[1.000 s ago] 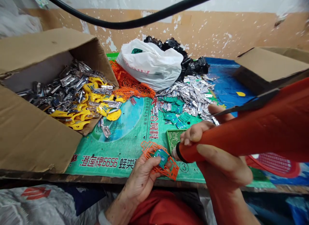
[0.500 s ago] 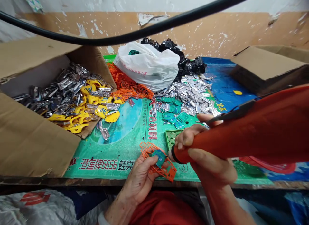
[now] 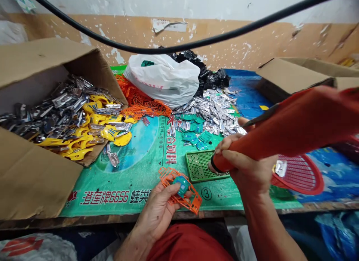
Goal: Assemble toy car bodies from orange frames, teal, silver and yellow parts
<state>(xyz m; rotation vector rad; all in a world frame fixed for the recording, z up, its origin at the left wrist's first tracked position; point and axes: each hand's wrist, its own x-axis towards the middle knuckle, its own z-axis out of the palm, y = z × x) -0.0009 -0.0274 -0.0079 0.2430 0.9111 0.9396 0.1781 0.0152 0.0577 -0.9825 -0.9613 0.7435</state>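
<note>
Thumb and fingers of my left hand [image 3: 161, 205] pinch an orange plastic lattice frame [image 3: 193, 205] with a teal plastic piece [image 3: 181, 185] lying on it. My right hand [image 3: 244, 160] is wrapped round a red power screwdriver [image 3: 283, 130] with a dark lever along its top. The screwdriver's nose points down at a green perforated tray [image 3: 196, 167], which is partly covered by the tool. Whether the nose touches the tray I cannot tell. Behind the tray lie several teal pieces [image 3: 193, 128] and a heap of shiny metal parts [image 3: 218, 107].
At left a cardboard box [image 3: 36, 171] spills metal and yellow parts [image 3: 81, 145]. Orange frames [image 3: 146, 107], a white plastic bag [image 3: 165, 79] and black parts [image 3: 213, 77] sit at the back. A red basket [image 3: 305, 175] and another box [image 3: 294, 76] stand right. A black cable [image 3: 157, 51] hangs across.
My right hand has drawn the screwdriver away from the orange frame, up and over the green tray. My left hand keeps hold of the frame. The view has shifted slightly to the right.
</note>
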